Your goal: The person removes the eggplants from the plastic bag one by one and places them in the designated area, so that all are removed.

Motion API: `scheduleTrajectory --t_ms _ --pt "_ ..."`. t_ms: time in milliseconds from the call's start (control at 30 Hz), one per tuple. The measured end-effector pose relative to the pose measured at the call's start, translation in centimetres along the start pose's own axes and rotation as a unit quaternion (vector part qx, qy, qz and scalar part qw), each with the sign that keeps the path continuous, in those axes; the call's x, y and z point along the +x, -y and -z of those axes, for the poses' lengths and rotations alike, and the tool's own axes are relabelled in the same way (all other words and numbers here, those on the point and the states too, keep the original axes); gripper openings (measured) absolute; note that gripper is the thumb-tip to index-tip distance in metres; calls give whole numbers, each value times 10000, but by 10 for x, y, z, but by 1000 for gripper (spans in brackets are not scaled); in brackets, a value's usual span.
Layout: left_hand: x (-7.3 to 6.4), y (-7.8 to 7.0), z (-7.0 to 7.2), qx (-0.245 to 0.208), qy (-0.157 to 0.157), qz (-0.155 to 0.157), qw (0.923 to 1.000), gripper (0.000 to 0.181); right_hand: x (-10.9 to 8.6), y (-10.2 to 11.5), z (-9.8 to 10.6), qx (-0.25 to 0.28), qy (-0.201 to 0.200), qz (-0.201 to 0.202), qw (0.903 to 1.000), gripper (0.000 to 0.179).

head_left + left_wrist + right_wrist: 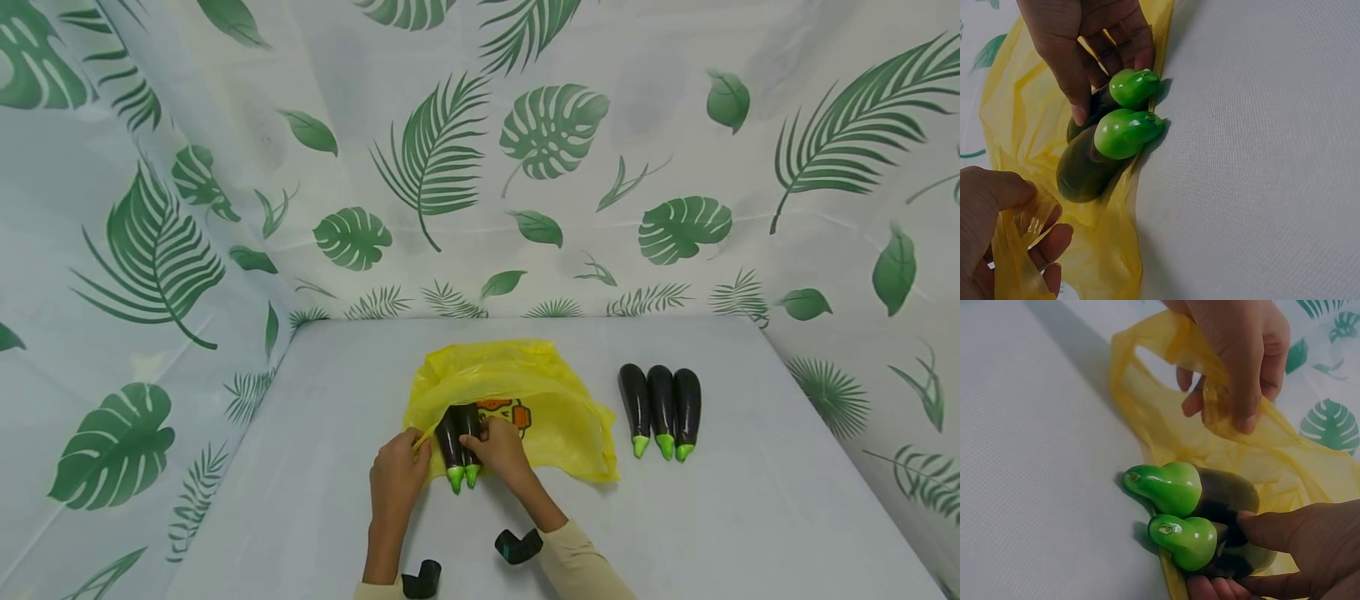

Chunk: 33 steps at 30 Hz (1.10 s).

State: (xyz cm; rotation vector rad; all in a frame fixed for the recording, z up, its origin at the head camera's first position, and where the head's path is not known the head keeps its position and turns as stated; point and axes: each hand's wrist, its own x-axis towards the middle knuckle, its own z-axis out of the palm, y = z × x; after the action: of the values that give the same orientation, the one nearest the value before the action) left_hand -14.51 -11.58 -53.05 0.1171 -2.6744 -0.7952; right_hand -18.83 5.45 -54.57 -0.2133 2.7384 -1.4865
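A yellow plastic bag (pixel 517 367) lies on the table with its mouth facing me. Two dark eggplants (pixel 448 442) with green stem ends lie side by side in the mouth, their stems poking out toward me. My left hand (pixel 397 471) pinches the bag's edge at the left, and the left wrist view shows the yellow film (pixel 1013 256) bunched between thumb and fingers. My right hand (pixel 501 450) holds the right eggplant (pixel 1194 540), thumb on top and fingers along its far side. The far ends of both eggplants are hidden under the bag's upper layer.
Three more eggplants (pixel 662 408) lie in a row on the table to the right of the bag, stems toward me. The white table (pixel 757 500) meets a leaf-patterned sheet (pixel 570 200) at its back. Black wrist cameras (pixel 517 546) sit on both wrists.
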Motion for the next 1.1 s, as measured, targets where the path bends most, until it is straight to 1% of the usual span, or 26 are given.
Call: scheduleTrajectory --t_ms 267,433,633,800,933,1100 --pt "0 0 -1 6 -2 16 10000 10 1 1 0 -17 -12 -33 10000 35" --pt "1 1 -1 10 7 12 10000 10 0 5 5 54 37 -129 9999 35" --pt "1 3 -3 11 -34 13 10000 10 -2 7 10 156 118 -168 9997 27" --pt "1 1 -3 -4 -73 -26 10000 9 -3 7 15 140 174 -325 9992 27" --pt "1 -1 -3 -8 -45 -9 10000 9 -3 7 20 272 269 -476 9981 27" --pt "1 -2 -3 40 -49 16 10000 10 -3 5 25 320 336 -548 9974 26"
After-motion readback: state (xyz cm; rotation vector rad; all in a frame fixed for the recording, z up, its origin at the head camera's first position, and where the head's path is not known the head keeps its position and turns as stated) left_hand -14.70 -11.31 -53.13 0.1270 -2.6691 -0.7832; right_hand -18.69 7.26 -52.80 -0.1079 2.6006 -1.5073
